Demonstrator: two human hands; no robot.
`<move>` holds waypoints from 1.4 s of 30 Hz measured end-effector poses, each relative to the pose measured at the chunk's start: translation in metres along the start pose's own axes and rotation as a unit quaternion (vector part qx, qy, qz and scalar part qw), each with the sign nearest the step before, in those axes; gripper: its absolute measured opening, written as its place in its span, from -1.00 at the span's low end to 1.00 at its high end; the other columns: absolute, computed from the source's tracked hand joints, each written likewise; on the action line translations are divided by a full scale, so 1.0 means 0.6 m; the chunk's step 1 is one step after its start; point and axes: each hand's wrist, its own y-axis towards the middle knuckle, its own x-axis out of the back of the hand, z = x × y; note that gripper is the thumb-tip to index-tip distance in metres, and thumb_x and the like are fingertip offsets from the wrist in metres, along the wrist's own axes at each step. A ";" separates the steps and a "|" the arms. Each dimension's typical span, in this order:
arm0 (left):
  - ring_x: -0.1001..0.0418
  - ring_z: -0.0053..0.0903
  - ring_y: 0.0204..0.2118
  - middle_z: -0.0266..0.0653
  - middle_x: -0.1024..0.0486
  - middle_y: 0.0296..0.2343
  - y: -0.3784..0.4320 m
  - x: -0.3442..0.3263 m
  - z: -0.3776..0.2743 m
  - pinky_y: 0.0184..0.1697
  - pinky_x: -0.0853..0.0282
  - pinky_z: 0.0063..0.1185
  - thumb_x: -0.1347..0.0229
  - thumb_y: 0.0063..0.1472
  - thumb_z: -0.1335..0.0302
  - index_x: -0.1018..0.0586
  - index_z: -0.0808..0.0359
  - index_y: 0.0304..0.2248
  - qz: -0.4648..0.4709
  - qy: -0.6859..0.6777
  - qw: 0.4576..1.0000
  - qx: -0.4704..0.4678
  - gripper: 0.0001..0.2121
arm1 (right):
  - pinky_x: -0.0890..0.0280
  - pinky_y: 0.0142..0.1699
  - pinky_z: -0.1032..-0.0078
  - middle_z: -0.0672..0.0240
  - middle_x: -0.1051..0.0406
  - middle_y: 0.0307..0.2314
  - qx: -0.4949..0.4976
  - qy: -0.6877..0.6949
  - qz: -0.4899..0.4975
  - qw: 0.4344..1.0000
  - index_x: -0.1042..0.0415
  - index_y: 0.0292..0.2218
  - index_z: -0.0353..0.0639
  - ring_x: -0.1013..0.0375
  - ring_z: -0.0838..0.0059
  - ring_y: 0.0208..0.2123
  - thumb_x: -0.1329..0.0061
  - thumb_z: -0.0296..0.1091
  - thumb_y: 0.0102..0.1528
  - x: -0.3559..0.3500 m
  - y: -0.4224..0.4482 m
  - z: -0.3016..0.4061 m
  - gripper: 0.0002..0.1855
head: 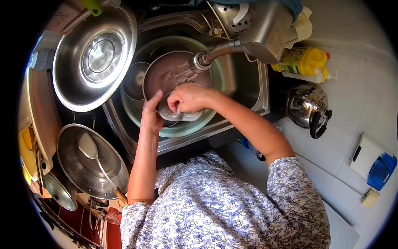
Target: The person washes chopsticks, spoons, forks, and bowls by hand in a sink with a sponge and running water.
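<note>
Water runs from the faucet (200,62) into a round metal bowl (155,67) full of cloudy pinkish water. The bowl sits inside a pale green plastic basin (219,73) in the steel sink. My left hand (152,113) grips the bowl's near left rim, thumb on top. My right hand (189,98), fingers curled, presses a pale scrubbing pad or cloth (182,116) at the near rim. Another metal bowl (134,79) lies in the basin, left of the full one.
A large steel basin (101,57) stands left of the sink (248,81). Nearer me is a wok (71,168) holding a spatula (88,145). A steel kettle (306,104) and a yellow detergent bottle (300,61) are on the right.
</note>
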 end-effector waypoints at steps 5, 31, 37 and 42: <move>-0.40 -0.44 -0.22 -0.14 -0.36 -0.22 -0.001 -0.021 -0.007 -0.33 -0.42 -0.62 0.19 -0.16 0.70 -0.27 0.39 -0.08 0.014 0.142 0.985 -0.097 -0.48 | -0.25 -0.30 0.30 0.25 -0.38 -0.46 -0.031 -0.267 -0.241 0.933 -0.41 -0.46 -0.09 -0.37 0.17 -0.33 0.12 -0.50 -0.22 0.004 -0.009 -0.040 -0.82; -0.45 -0.44 -0.31 -0.16 -0.36 -0.26 -0.038 -0.035 0.007 -0.42 -0.50 -0.55 0.23 -0.14 0.64 -0.20 0.37 -0.07 0.000 0.145 0.985 -0.092 -0.49 | -0.26 -0.20 0.37 0.19 -0.31 -0.34 -0.071 -0.006 -0.282 0.957 -0.32 -0.30 -0.15 -0.33 0.17 -0.26 0.16 -0.57 -0.18 -0.078 0.004 -0.019 -0.69; -0.45 -0.44 -0.33 -0.15 -0.34 -0.22 -0.042 -0.034 0.005 -0.45 -0.51 -0.54 0.19 -0.11 0.60 -0.14 0.33 0.01 0.050 0.096 0.994 0.008 -0.43 | -0.24 -0.17 0.32 0.22 -0.24 -0.28 0.047 -0.072 -0.424 0.902 -0.33 -0.31 -0.14 -0.28 0.11 -0.21 0.12 -0.63 -0.15 -0.052 0.072 -0.058 -0.71; -0.48 -0.41 -0.31 -0.14 -0.40 -0.25 -0.033 -0.022 0.006 -0.46 -0.53 -0.53 0.19 -0.10 0.59 -0.22 0.40 -0.04 0.065 0.072 0.995 0.006 -0.49 | -0.18 -0.08 0.18 0.16 -0.22 -0.18 -0.122 -0.210 -0.369 0.897 -0.22 -0.09 -0.09 -0.26 0.11 -0.15 -0.01 -0.39 -0.14 -0.046 0.021 -0.032 -0.49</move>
